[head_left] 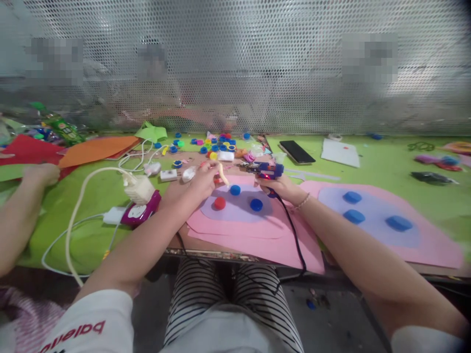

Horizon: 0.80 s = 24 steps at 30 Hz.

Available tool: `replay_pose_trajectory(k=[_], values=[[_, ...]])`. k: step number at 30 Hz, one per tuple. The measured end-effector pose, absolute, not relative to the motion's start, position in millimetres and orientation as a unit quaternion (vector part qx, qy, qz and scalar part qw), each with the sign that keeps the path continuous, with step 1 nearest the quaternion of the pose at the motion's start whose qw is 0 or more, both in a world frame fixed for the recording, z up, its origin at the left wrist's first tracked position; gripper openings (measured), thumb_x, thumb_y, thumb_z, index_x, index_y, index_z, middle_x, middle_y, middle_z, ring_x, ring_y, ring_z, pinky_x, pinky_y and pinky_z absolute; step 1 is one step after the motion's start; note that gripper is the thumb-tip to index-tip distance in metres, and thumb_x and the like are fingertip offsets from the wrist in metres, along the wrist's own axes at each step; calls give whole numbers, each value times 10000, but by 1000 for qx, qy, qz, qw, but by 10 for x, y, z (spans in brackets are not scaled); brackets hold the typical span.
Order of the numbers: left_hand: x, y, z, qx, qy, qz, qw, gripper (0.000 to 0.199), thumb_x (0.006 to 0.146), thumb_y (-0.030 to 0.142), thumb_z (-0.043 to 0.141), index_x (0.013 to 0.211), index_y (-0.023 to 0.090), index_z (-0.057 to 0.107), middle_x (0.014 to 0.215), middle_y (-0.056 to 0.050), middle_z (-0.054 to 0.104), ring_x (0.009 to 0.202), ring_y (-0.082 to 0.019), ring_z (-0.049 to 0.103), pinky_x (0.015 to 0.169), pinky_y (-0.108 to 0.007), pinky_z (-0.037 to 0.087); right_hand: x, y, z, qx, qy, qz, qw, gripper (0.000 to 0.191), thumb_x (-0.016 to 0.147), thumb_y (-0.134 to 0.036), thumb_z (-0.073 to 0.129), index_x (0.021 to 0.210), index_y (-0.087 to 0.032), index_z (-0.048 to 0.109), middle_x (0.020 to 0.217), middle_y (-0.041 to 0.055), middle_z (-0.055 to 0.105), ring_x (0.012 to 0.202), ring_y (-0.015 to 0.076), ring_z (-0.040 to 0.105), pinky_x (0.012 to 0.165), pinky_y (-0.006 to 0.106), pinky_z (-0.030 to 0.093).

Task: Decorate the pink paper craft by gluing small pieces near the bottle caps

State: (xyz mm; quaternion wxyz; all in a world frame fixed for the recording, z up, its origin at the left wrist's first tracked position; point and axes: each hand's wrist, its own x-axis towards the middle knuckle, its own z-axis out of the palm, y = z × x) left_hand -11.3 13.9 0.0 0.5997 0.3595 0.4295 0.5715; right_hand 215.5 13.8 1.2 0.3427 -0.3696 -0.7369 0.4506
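My right hand [277, 187] is wrapped round a dark blue glue gun [270, 169] with a small red light; its nozzle points left and a black cord hangs down. My left hand [206, 177] has its fingers closed at the end of a curved cream strip [222, 175]. Below the hands, a lilac paper oval [239, 215] lies on pink paper [294, 247]. On the oval are a red cap [220, 203] and a blue cap [256, 204], with another blue cap [235, 189] near the strip's lower end.
A purple power strip [142, 210] with plugs and looping cables lies left. Behind are scattered bottle caps [222, 145], a black phone [296, 152] and white paper [340, 153]. Another person's arm [22, 208] reaches in at left. More pink paper [439, 245] with blue caps lies right.
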Motion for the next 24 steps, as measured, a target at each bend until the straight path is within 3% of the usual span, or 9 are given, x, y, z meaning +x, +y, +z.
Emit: replay_pose_trajectory(k=[5,11,15,24], values=[[-99,121,-15,390,426,535,617,58,796,173,562,815,181,508,688,24,536,535,-70,528,526,-241,518,2138,104,24,-364,-760,440,311,292,749,-433,590,677,-150,583,468,-41,441,452,96,417,483,249,340],[-108,184,-103,410,416,520,623,39,792,181,575,775,162,546,674,15,545,572,-84,553,523,-229,513,2100,75,50,-382,-766,415,309,385,749,-455,575,501,-182,463,445,-24,444,440,99,420,502,265,355],[-103,174,-91,409,409,519,629,34,791,174,580,769,150,571,700,-3,573,605,-90,570,577,-254,528,2036,39,65,-416,-735,423,329,348,712,-478,603,540,-189,512,420,-31,430,408,98,405,449,257,330],[-113,136,-49,382,412,523,641,33,777,109,579,779,143,579,756,-23,624,656,-90,597,653,-251,525,1990,52,42,-503,-679,407,346,374,721,-447,603,507,-176,459,404,-31,423,368,65,357,393,231,280]])
